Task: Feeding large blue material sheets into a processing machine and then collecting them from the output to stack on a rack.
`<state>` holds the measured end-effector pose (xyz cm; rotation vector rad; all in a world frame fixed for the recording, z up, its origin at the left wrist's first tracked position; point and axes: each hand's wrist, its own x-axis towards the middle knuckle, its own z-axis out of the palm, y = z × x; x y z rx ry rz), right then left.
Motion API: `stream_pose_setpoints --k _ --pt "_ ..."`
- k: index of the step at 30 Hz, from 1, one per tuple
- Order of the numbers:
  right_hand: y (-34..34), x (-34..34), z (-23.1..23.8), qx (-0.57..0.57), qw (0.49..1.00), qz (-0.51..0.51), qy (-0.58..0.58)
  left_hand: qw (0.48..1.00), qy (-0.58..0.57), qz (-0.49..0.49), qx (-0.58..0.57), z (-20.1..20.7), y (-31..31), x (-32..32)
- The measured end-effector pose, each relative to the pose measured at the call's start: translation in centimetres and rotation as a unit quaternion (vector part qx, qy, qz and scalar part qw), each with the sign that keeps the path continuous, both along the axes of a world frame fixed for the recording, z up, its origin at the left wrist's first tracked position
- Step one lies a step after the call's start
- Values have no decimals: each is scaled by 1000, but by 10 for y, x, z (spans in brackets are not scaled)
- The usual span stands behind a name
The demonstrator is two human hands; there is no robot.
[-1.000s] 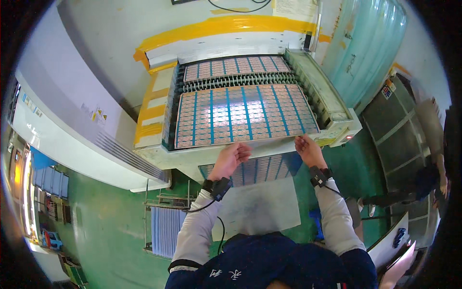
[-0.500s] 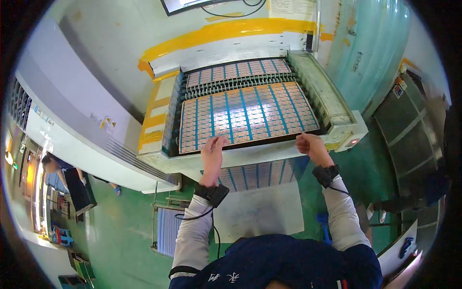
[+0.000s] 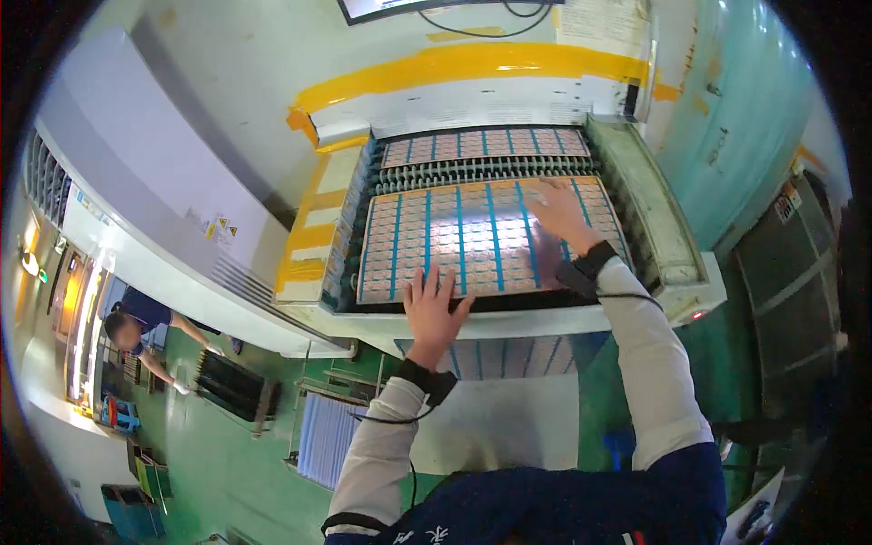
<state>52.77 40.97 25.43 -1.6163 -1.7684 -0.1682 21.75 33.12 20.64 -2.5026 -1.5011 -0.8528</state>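
Observation:
A copper-coloured circuit board panel point(image 3: 436, 232) with blue strips lies flat on the roller conveyor point(image 3: 481, 170) of a machine. At the panel's near edge, my left hand point(image 3: 434, 313) is open with its fingers spread, the fingertips over the board. My right hand point(image 3: 561, 218) reaches over the panel's right half, open with fingers stretched toward the far edge. Its reflection shows in the glossy surface; whether it touches the board I cannot tell. A second similar panel point(image 3: 481, 143) lies farther in, beyond a strip of bare rollers.
Below the machine's front edge, another striped panel point(image 3: 500, 357) partly shows above a pale sheet point(image 3: 504, 422). A rack of bluish-white sheets point(image 3: 329, 436) stands at lower left. Farther left, a person point(image 3: 145, 318) bends over a dark rack point(image 3: 238, 386). A white cabinet point(image 3: 182, 209) borders the left side.
My right hand has moved from the near right corner forward over the panel and opened. My left hand has opened from a closed pose. The view has shifted; the other person's dark rack is lower.

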Motion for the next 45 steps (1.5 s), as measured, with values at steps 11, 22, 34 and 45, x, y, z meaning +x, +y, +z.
stream_pose_setpoints --k 11,22,34,45 --pt "190 -32 -21 -196 973 -43 -112 999 -36 -12 -5 5 7 -6" --pt "188 -34 -29 -238 964 -51 -110 998 -67 -10 -10 8 9 -4" --pt "203 -24 -3 -220 966 -42 -127 999 -50 6 6 12 9 0" --pt "261 -13 -35 -94 957 -44 -270 998 -61 -1 -19 6 11 -1"
